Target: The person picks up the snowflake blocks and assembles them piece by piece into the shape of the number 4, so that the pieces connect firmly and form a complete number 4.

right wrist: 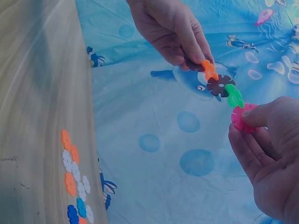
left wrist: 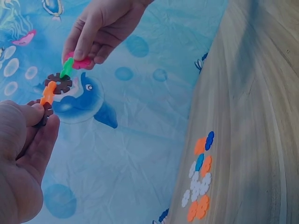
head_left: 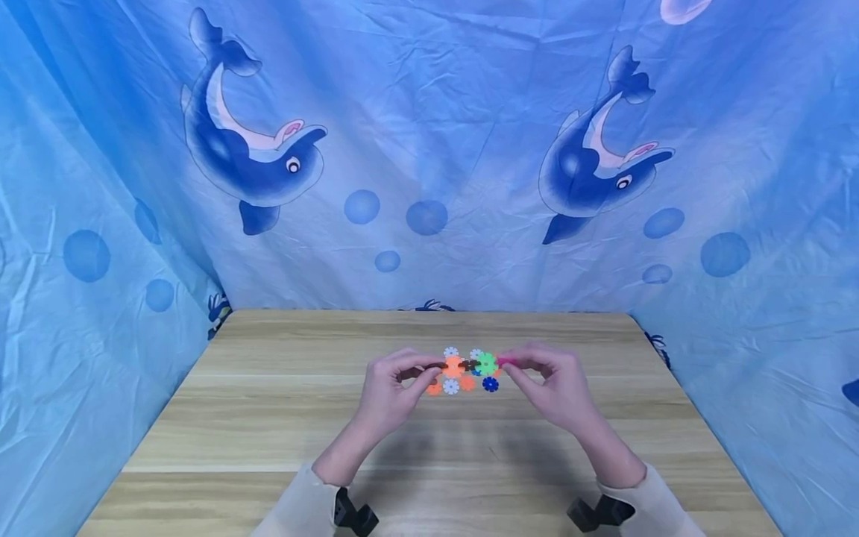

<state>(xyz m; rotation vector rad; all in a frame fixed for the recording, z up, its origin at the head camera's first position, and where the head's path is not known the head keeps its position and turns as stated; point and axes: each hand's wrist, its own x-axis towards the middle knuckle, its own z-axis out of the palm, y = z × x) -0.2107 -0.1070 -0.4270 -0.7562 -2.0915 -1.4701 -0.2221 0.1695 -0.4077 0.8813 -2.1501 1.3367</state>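
A chain of notched plastic snowflake discs is held up between both hands above the table. My left hand (head_left: 396, 388) pinches the brown disc (left wrist: 48, 112) at one end. After it come an orange disc (right wrist: 210, 70), another brown disc (right wrist: 221, 86) and a green disc (right wrist: 235, 96), slotted edge to edge. At the other end my right hand (head_left: 552, 384) pinches a pink disc (right wrist: 243, 117) between thumb and fingers. In the head view the orange and green discs face the camera, and fingers partly cover the end discs.
Loose discs lie on the wooden table (head_left: 268, 425) below and behind the chain: several white discs (right wrist: 75, 171), several orange discs (right wrist: 70, 184), a dark blue disc (head_left: 491, 384) and a lighter blue disc (right wrist: 81, 206). A blue dolphin-print curtain (head_left: 429, 149) surrounds the table.
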